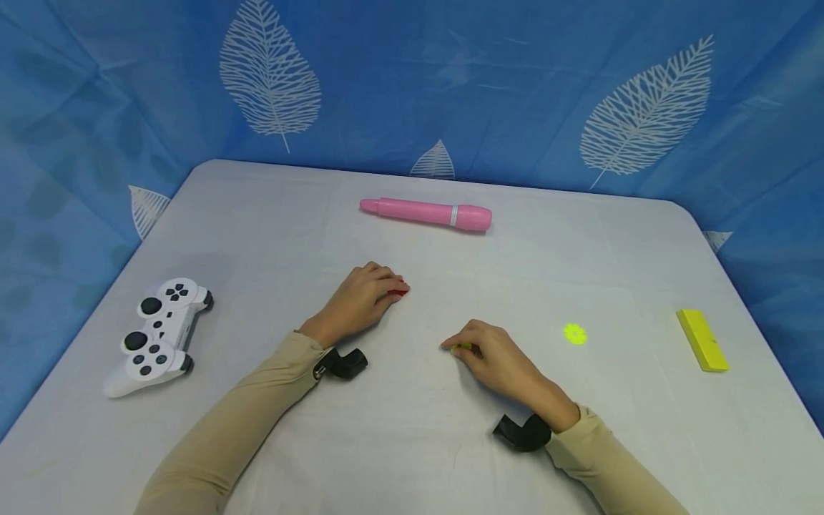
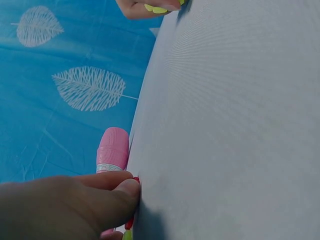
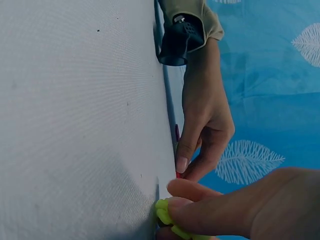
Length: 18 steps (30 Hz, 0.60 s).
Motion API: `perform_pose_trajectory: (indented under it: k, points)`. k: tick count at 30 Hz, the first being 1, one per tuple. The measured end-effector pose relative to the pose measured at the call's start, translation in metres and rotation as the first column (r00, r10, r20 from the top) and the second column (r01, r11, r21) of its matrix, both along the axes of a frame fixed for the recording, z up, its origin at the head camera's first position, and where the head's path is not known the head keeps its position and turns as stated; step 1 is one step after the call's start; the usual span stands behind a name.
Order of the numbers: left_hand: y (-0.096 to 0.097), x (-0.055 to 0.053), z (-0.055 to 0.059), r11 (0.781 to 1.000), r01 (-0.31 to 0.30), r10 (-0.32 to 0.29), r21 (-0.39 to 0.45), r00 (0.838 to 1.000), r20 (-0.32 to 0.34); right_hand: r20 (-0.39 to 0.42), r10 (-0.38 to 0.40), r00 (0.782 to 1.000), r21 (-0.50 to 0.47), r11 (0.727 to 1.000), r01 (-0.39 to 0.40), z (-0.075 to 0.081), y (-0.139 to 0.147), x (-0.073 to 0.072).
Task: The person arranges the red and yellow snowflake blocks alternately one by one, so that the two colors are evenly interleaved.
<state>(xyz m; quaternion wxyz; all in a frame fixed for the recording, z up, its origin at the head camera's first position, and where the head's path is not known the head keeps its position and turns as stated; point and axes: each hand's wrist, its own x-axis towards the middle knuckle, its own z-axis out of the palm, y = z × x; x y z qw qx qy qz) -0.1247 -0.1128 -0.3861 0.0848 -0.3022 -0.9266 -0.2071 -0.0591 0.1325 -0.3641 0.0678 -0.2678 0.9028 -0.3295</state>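
Note:
Between the thumb and fingers of my left hand (image 1: 360, 297) is a small red piece (image 1: 402, 287), mostly covered by the fingers and close to the tabletop. A bit of yellow-green (image 2: 128, 235) shows below it in the left wrist view; what it belongs to is hidden. My right hand (image 1: 503, 363), lower and to the right, pinches a yellow-green piece with rounded petals (image 3: 164, 214), partly hidden by the thumb. A flat yellow flower-shaped piece (image 1: 575, 333) lies on the table to the right of that hand.
A pink tube-shaped object (image 1: 421, 212) with a silver band lies toward the back of the white-covered table (image 1: 290, 222). On the left is a white game controller (image 1: 164, 332). A yellow rectangular block (image 1: 702, 341) lies near the right edge. Behind hangs a blue leaf-patterned cloth (image 1: 489, 93).

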Motion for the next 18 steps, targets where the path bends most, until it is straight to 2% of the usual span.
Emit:
perform_pose_trajectory:
  k: [18]
  points:
    - [0.0003,-0.0009,0.0003,1.0,0.003,-0.003,0.0,1.0,-0.004,0.007,-0.127,0.992,0.0,0.992,0.127,0.0033,-0.0045,-0.0017]
